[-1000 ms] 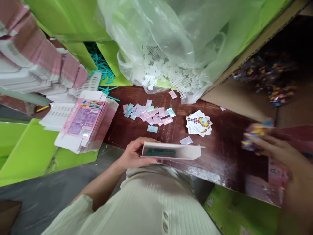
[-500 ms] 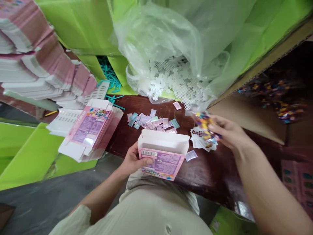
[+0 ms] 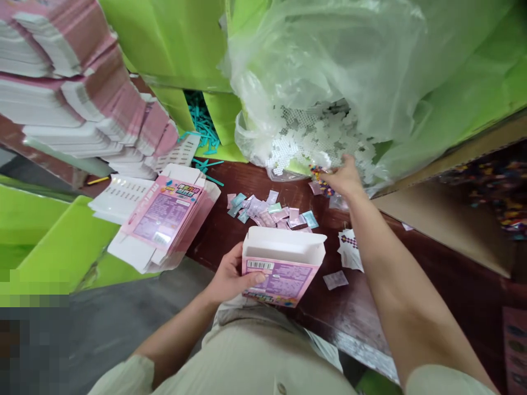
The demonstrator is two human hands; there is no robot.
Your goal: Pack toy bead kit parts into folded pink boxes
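Observation:
My left hand (image 3: pixel 239 277) grips a pink and purple cardboard box (image 3: pixel 280 280) by its near left side, thumb on the printed face. The box's top is open, showing its white inside. My right hand (image 3: pixel 345 176) is closed on a small clear bag of colourful beads (image 3: pixel 322 181), at the mouth of a big clear plastic bag (image 3: pixel 263 93) of white perforated plates (image 3: pixel 288 148). Whether its fingers touch a plate I cannot tell. Small pink, lilac and blue sachets (image 3: pixel 267 214) lie behind the box. White printed cards (image 3: pixel 349 252) lie partly under my right forearm.
At left lie flat pink boxes (image 3: pixel 164 214) and printed white sheets (image 3: pixel 123 197), with tall carton stacks (image 3: pixel 90 71) behind. Teal sticks (image 3: pixel 201 126) spill from a green bin. A cardboard carton (image 3: pixel 444 219) with more bead bags (image 3: pixel 514 203) stands right. One sachet (image 3: pixel 335 280) lies near the table's front.
My right hand has moved from above the printed cards, forward and left to the plates, with the bead bag still in it. My left hand keeps hold of the box. The view has shifted.

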